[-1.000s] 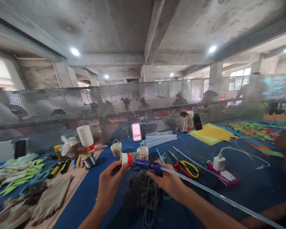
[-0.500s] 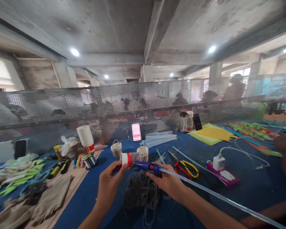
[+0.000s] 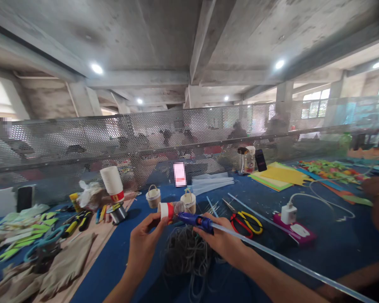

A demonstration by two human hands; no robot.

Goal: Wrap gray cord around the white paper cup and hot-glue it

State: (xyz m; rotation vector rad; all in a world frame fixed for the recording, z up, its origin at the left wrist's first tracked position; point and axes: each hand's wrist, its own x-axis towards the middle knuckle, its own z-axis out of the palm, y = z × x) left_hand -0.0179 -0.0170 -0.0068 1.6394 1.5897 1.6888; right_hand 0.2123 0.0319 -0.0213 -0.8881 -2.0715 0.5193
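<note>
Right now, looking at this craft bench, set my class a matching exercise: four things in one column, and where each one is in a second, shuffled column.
Things
1. glue gun
2. small cup
3. scissors
4. stack of paper cups

Places
A. in the left hand
B. standing left of the hands
C. in the right hand
D. lying flat on the blue cloth, right of the hands

Pairs: 1-C, 2-A, 3-D, 4-B

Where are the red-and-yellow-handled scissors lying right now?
In the head view, the red-and-yellow-handled scissors lie on the blue table cover, just right of the right hand holding the blue glue gun, left of the white charger plug.
</note>
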